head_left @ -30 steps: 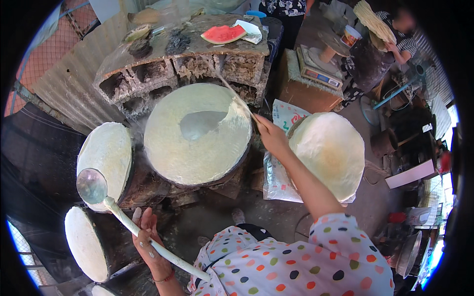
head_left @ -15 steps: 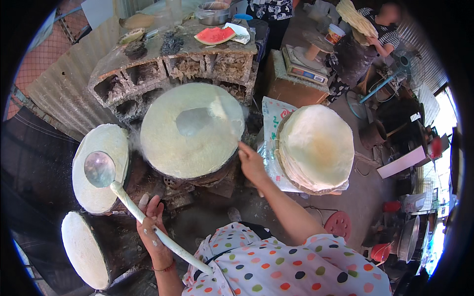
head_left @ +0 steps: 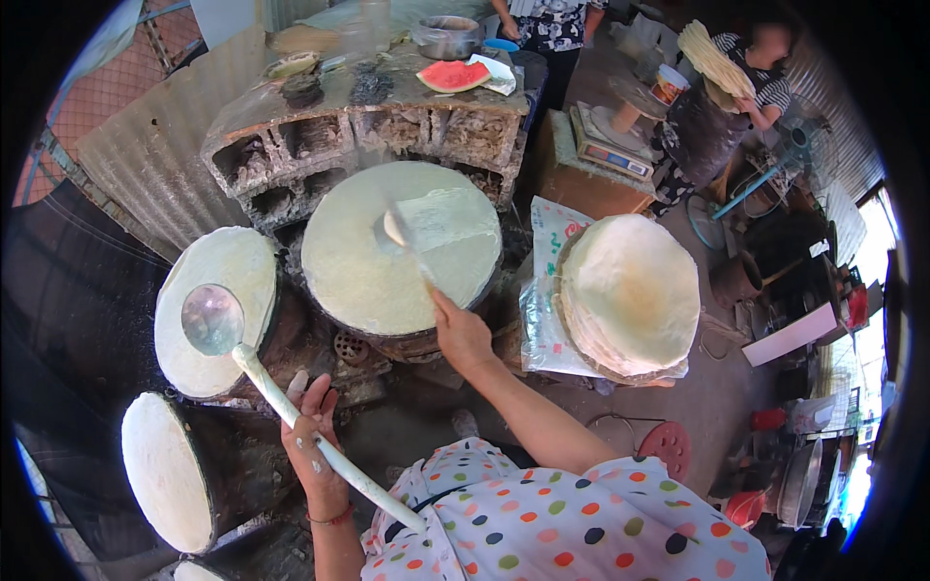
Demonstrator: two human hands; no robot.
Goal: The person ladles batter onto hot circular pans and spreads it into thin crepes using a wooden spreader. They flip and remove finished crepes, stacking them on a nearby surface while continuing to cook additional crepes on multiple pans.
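Note:
A long-handled ladle [head_left: 212, 320] lies across my left hand [head_left: 312, 441], its pale handle gripped against the palm. Its round bowl hangs over the batter sheet [head_left: 242, 261] on the left round griddle, and the handle's end reaches my spotted shirt. My right hand [head_left: 464, 334] is closed around the thin handle of a spreader [head_left: 395, 229], whose pale head is smeared by motion. That head is over the middle of the large batter sheet [head_left: 358, 290] on the central griddle, beside a thin, darker wet patch. To the right of this hand stands a stack of round pale sheets [head_left: 635, 281].
Another white-topped round griddle [head_left: 165, 474] stands at lower left. Behind the griddles, a rough block counter [head_left: 320, 111] bears a watermelon slice [head_left: 453, 76] and a metal pot [head_left: 447, 39]. A scale [head_left: 612, 145] stands at back right. Two other people are beyond, one holding pale folded sheets [head_left: 715, 58].
My right hand has moved left and slightly down, bringing the spreader's head over the middle of the central sheet. The view has shifted a little; my left hand still holds the ladle.

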